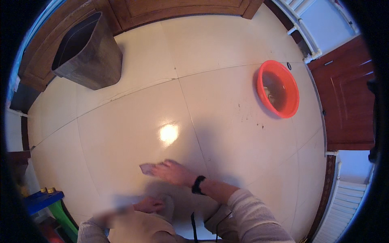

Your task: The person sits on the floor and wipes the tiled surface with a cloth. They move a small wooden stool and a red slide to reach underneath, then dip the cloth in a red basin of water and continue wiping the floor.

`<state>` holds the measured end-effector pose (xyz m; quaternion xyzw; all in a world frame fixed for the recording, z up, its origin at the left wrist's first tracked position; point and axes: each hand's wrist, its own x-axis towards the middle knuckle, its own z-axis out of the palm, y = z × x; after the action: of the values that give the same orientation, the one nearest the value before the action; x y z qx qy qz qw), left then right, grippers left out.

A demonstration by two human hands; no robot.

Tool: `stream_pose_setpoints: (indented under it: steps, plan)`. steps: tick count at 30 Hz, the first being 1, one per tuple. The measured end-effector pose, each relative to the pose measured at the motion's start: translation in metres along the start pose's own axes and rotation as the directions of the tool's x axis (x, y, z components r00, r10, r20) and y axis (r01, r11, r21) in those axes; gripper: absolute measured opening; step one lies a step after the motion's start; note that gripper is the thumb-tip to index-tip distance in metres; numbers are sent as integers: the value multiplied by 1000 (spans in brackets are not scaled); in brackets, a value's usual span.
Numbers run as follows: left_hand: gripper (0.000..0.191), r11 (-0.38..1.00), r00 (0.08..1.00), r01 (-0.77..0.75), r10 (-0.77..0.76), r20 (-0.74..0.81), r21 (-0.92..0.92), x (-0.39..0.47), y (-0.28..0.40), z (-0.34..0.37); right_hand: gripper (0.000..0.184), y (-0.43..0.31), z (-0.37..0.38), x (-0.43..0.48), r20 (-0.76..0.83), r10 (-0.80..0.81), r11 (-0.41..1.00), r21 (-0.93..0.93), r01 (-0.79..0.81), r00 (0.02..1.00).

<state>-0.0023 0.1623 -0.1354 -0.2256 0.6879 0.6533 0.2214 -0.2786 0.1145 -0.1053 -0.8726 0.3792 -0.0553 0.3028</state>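
Note:
My right hand (173,172), with a black band at the wrist, reaches left low over the tiled floor (133,136). A small greyish-pink piece, seemingly a cloth (146,169), pokes out past its fingertips; the rest is hidden by the hand. My left hand (150,205) is by my bent knee at the bottom of the view, its fingers partly curled. Nothing can be made out in it, and its forearm is blurred. Off to the right stands a red plastic basin (292,100) holding dark, murky water with something pale in it.
A dark, tapered waste bin (100,57) stands at upper left by brown wooden panels (182,7). Dark specks (259,125) dot the floor near the basin. A small black ring (289,66) lies behind it. Blue-and-green plastic furniture (45,199) is at lower left; a reddish cabinet door (346,100) is at right.

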Motion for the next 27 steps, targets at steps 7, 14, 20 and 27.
stream_pose_setpoints:
  steps: [7, 14, 20, 27]
  plan:
    - [21, 993, 994, 28, -40, -102, -113, 8, -19, 35, 26, 233, -76, -21, -681, 636, 770, 589, -244, 363]
    - [24, 997, 999, 36, -38, 27, 71, 8, -16, 20, 39, 202, -109, -159, -804, 546, 762, 362, -537, 234]
    - [27, 992, 975, 99, -112, 190, 76, 23, -22, 12, 26, 5, -30, -207, -598, 569, 804, 261, -534, 564]
    - [22, 975, 953, 111, -159, 258, 190, 32, 1, -8, 43, -38, 92, -222, -254, 64, 992, 118, -34, 965]
